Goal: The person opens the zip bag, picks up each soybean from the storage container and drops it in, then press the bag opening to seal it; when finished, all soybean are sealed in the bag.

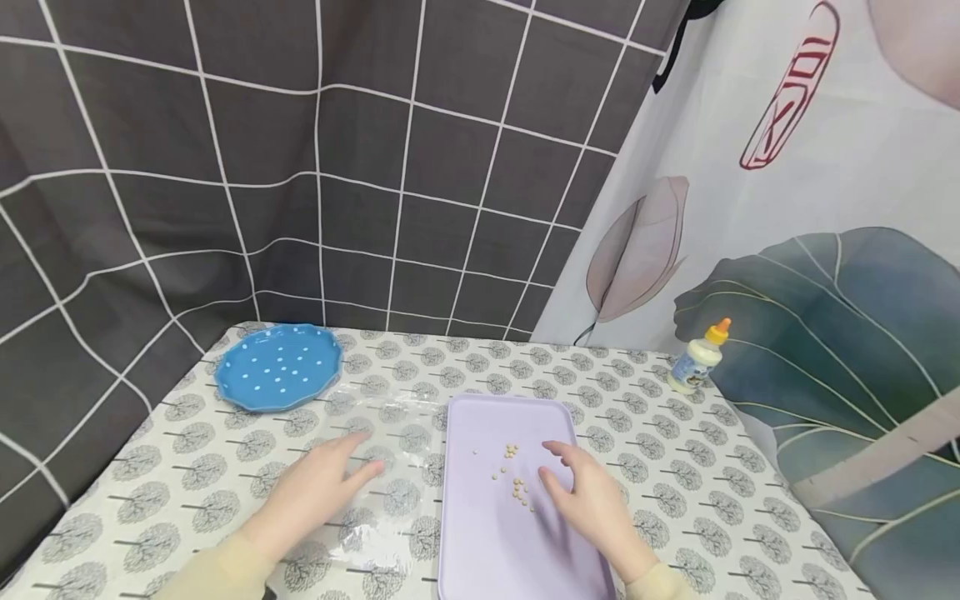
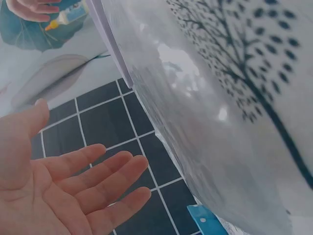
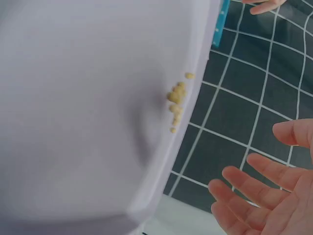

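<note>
Left hand (image 1: pixel 318 485), right hand (image 1: pixel 592 502): fingers loosely spread, empty. Lightly pinch pellets (image 1: pixel 517 482), possibly beads, at right hand's nine o'clock.

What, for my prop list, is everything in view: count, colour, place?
Patterned cloth: 1, white with grey trees, lower head view
Plate: 1, blue with white dots, cloth's far left
Tray: 1, pale purple, middle of cloth
Small pieces: over ten, yellowish, on tray
Clear sheet: 1, transparent, left of tray
Squeeze bottle: 1, whitish with orange tip, cloth's far right
Grid backdrop: 1, dark and white, behind
Leaf-print backdrop: 1, mostly white, right
Sleeves: 2, cream, bottom edge
Left hand: 1, over clear sheet
Right hand: 1, over tray
</note>
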The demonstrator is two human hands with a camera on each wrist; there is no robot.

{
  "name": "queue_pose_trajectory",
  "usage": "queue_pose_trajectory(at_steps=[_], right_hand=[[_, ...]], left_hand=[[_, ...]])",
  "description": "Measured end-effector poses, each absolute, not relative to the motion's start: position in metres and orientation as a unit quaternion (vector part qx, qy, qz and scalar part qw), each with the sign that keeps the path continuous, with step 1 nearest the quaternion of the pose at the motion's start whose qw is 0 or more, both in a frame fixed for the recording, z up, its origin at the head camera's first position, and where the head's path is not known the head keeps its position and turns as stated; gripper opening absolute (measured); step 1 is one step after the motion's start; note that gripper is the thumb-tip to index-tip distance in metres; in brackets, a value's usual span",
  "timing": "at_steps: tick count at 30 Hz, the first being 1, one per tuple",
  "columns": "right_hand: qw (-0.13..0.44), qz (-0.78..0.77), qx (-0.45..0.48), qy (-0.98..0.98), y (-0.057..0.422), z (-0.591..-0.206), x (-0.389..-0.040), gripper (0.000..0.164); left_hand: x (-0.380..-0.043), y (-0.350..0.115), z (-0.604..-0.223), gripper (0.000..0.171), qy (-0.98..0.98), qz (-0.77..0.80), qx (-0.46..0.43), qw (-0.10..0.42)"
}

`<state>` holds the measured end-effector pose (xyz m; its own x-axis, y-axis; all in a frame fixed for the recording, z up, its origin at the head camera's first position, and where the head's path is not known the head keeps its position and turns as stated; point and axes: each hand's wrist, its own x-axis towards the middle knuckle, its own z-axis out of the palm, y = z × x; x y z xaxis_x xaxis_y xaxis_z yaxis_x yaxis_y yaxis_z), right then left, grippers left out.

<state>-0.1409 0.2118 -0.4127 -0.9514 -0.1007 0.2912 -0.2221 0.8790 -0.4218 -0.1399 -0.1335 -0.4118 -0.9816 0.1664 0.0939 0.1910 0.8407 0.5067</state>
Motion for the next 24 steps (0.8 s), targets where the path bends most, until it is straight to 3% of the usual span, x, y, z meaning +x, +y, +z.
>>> queue_pose_trajectory(at_steps=[11, 24], right_hand=[[0.103, 0.263, 0.092, -0.955, 0.203, -0.390, -0.147, 0.024], [0.093, 0.343, 0.135, -0.925, 0.170, -0.398, -0.177, 0.016]], left_hand=[[-0.145, -0.127, -0.404, 0.065, -0.959, -0.266, -0.098, 0.010], [-0.166, -0.122, -0.408, 0.053, -0.957, -0.273, -0.094, -0.004]])
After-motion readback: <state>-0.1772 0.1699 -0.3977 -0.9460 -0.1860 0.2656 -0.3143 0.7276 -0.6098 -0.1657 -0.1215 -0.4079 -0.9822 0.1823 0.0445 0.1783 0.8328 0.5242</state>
